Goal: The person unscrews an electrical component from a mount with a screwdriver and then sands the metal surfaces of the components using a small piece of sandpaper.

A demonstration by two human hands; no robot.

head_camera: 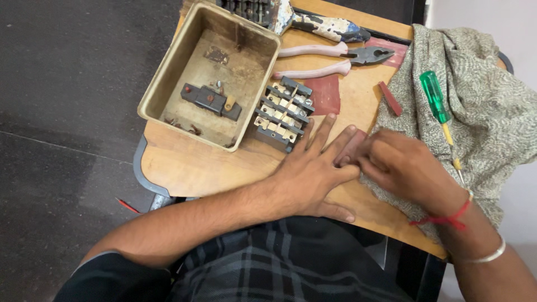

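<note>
Hands (358, 165) meet on reddish strip (351, 146) (beside patterned cloth (481, 106)).

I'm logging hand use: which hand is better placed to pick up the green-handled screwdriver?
Probably the right hand: it rests on the speckled grey cloth beside the green-handled screwdriver. The left hand lies flat, farther away.

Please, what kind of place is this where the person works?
Probably a small makeshift repair spot for electrical work, not a proper workshop: a wooden board serves as the table, with pliers, a green screwdriver and an opened switch box on it.
</note>
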